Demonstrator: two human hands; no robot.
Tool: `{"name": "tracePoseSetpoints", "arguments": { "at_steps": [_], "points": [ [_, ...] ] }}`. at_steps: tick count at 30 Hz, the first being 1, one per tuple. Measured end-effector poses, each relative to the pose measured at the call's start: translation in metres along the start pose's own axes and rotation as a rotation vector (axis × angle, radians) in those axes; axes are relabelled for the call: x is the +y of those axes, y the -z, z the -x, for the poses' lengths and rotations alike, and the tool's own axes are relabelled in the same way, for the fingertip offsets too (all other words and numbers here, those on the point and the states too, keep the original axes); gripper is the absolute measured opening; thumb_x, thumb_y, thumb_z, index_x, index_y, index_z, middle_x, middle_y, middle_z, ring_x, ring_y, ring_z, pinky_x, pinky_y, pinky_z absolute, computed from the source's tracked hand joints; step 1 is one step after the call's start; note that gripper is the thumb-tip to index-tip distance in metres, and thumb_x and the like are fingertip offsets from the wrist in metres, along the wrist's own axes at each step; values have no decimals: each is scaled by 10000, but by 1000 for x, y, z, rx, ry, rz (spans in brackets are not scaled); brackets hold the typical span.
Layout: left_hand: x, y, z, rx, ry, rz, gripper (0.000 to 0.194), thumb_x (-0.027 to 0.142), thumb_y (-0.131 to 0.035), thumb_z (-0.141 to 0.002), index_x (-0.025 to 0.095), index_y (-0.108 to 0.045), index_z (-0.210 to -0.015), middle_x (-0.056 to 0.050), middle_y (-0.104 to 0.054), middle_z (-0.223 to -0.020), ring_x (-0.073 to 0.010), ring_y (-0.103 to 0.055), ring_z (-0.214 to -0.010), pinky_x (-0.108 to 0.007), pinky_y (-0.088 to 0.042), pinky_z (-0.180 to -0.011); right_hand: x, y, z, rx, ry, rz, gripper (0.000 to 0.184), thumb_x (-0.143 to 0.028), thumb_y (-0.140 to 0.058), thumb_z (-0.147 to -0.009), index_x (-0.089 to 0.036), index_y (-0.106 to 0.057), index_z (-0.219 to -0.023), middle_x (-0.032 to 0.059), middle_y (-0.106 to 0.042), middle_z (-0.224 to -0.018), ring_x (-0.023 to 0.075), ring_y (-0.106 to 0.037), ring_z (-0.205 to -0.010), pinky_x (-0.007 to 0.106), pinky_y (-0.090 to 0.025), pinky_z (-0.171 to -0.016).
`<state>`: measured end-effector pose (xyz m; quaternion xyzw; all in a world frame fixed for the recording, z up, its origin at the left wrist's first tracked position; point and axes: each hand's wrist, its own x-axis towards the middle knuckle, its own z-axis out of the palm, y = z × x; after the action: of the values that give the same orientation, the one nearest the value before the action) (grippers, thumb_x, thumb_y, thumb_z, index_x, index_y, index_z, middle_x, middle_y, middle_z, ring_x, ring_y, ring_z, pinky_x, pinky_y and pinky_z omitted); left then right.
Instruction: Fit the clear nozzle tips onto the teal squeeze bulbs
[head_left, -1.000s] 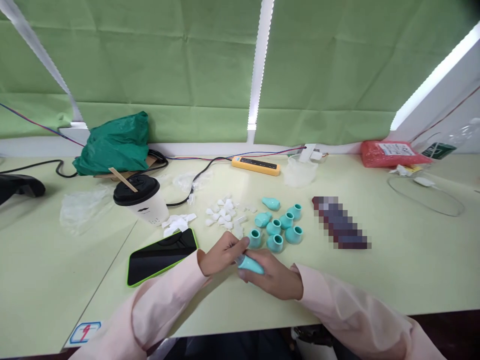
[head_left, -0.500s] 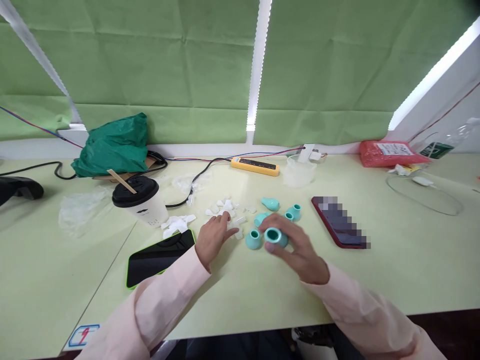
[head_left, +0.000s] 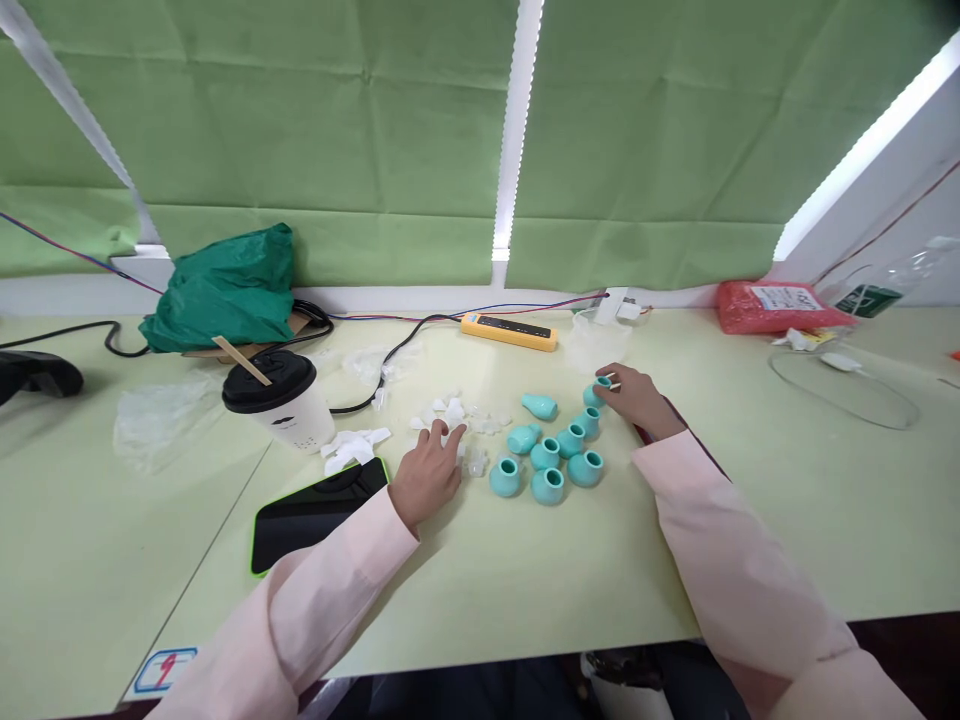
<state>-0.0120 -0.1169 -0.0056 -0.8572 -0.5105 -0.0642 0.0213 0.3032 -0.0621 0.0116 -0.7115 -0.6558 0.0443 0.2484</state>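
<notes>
Currently, your right hand (head_left: 637, 400) pinches a turquoise vase (head_left: 592, 398) at the far right end of the other vases (head_left: 548, 488), most standing mouth-up and two lying on their sides. Your left hand (head_left: 427, 478) curls its fingers over the small white pieces (head_left: 453, 410); whether it grips one, you cannot tell from this angle.

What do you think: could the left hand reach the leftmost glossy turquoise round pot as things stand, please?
Probably yes: the left hand is near the leftmost turquoise pot, only small translucent pieces lie low between them, and the right hand is away.
</notes>
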Motion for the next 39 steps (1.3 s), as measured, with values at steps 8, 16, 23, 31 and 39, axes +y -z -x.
{"name": "tracePoseSetpoints", "arguments": {
  "at_steps": [8, 16, 23, 31, 39],
  "points": [
    [-5, 11, 1, 19, -67, 65, 401, 246, -473, -688, 185, -422, -1081, -95, -380, -1048, -225, -408, -886, -342, -408, -699, -32, 7, 22, 224, 161, 31, 363, -262, -486, -695, -160, -451, -1042, 120, -508, -1036, 259, -475, -952, 409, -368, -789],
    [15, -8, 2, 188, -127, 10, 305, 246, -492, -726, 248, -485, -1031, -82, -412, -1132, -295, -337, -1011, -438, -324, -763, -115, 8, 128, 195, 731, -84, 212, -221, -543, -704, -166, -513, -907, 80, -535, -815, 195, -499, -768, 326, -442, -654],
    [6, 18, 3, 398, -25, 533, 206, 217, -436, -771, 178, -526, -953, -80, -570, -884, -213, -465, -864, -400, -335, -749, -124, -18, 146, 168, 777, -332, 346, -153, -553, -702, -163, -452, -1032, 72, -548, -829, 169, -505, -752, 326, -472, -675],
    [11, 44, 15, -200, -189, 1484, 175, 224, -598, -645, 123, -529, -771, -45, -572, -744, -136, -547, -691, -264, -452, -622, -138, -24, 139, -231, 250, -977, 239, -251, -511, -744, -212, -511, -980, 39, -551, -880, 123, -547, -709, 233, -534, -546],
    [-1, 23, 5, 208, -200, 516, 137, 207, -508, -711, 149, -616, -772, -78, -537, -800, -184, -462, -799, -329, -422, -686, -131, -28, 142, -39, 342, -894, 161, -168, -600, -643, -189, -514, -778, 74, -590, -954, 187, -566, -863, 259, -520, -590]
  ]
}}
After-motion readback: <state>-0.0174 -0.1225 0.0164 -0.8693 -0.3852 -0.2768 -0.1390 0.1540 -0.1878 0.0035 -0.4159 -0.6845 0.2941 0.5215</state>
